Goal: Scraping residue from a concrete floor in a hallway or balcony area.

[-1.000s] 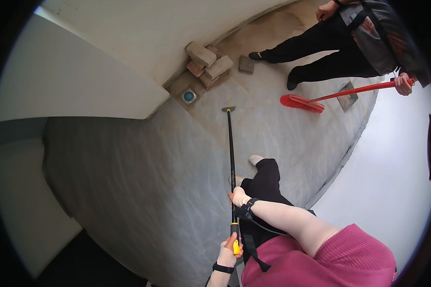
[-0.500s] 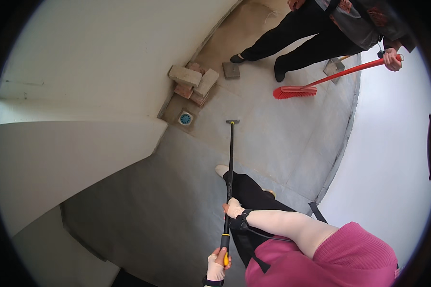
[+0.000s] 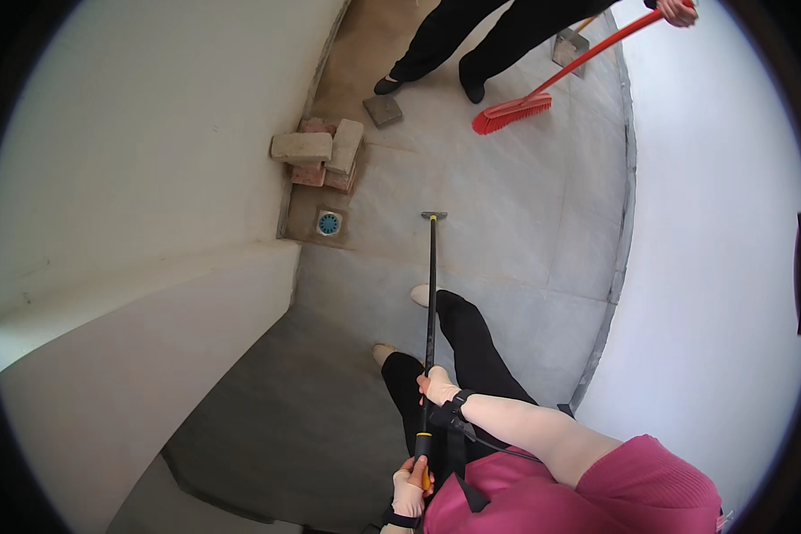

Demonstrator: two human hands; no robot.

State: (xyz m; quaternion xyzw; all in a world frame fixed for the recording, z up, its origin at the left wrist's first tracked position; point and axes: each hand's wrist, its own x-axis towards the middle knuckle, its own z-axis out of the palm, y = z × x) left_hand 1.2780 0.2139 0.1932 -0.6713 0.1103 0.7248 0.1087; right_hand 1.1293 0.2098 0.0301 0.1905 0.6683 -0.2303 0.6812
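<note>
A long-handled scraper (image 3: 432,276) runs up the middle of the view, its black pole ending in a narrow, flat grey head (image 3: 434,214) at the floor. My left hand (image 3: 411,481) is closed around the black-and-yellow grip at the near end. Farther up the pole, my right hand (image 3: 438,388) wraps the shaft. Both wrists carry black straps over pale sleeves. Left of the scraper head is a round blue floor drain (image 3: 328,223) in a square frame. Whether the scraper's edge presses on the floor, I cannot tell.
Several stacked bricks (image 3: 316,153) sit against the left wall by the drain, with a single grey block (image 3: 383,111) beyond them. At the far side a co-worker in black trousers (image 3: 445,40) holds a red broom (image 3: 518,113). A dustpan (image 3: 570,52) stands behind it.
My view has turned and shifted, so the bricks, drain and co-worker sit farther left. Both my pale shoes now show clearly, set apart. My two hands keep their hold on the scraper.
</note>
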